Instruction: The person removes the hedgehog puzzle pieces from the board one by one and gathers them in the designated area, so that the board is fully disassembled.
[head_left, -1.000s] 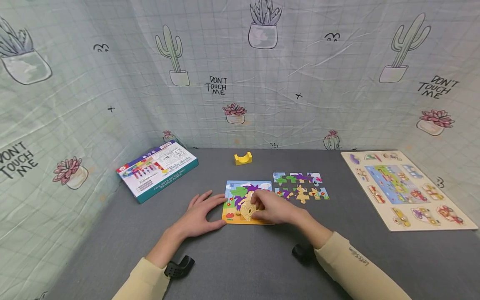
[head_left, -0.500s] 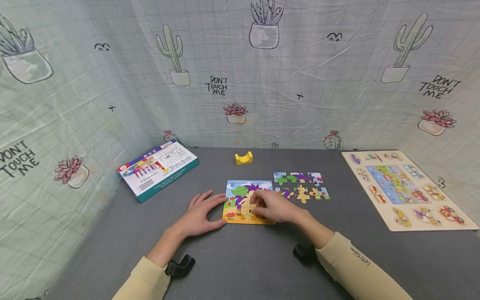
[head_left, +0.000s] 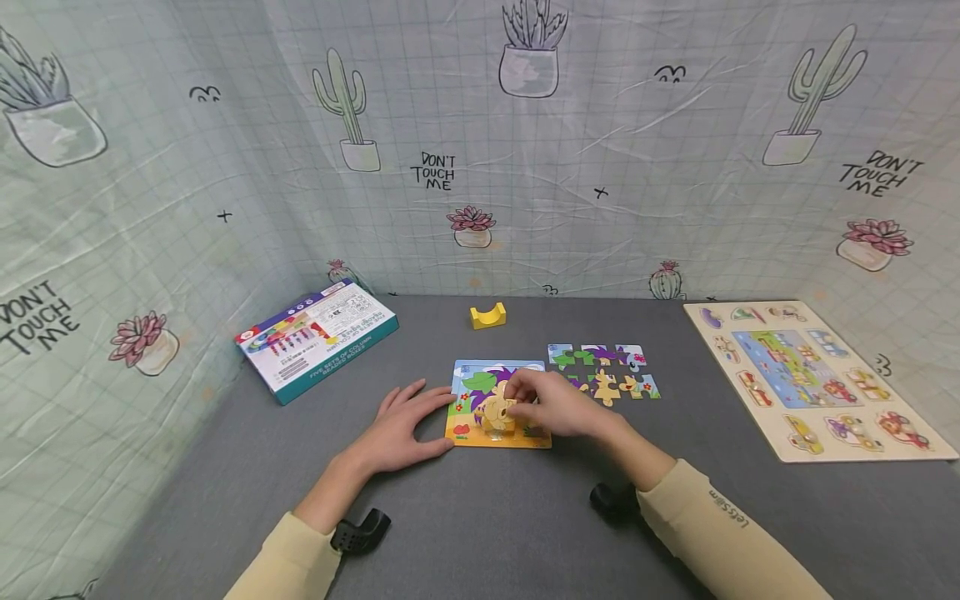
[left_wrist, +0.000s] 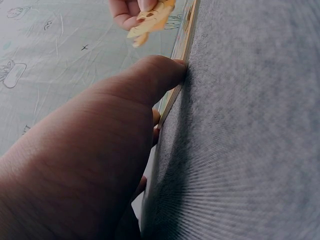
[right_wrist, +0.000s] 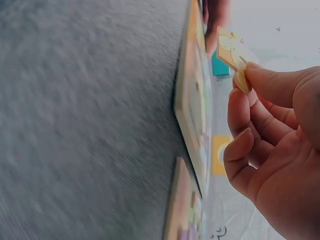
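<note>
My right hand (head_left: 558,406) pinches a tan jigsaw piece (right_wrist: 232,52) between thumb and fingers. In the right wrist view the piece is lifted off the puzzle board (head_left: 461,442), a flat picture board with a purple-haired cartoon figure. My left hand (head_left: 401,429) lies at the board's left side, fingers spread, with fingertips and thumb touching its edge. In the left wrist view the thumb (left_wrist: 160,75) rests against the board's edge. Part of the board's right side is hidden behind my right hand.
Loose jigsaw pieces (head_left: 603,387) lie in two rows right of the board. A yellow arched block (head_left: 488,317) stands behind it. A boxed set (head_left: 318,342) lies at the left, and a wooden picture board (head_left: 765,433) at the far right.
My right hand has risen slightly and shifted a little right with the tan piece, showing more of the board's lower right. My left hand stays where it was.
</note>
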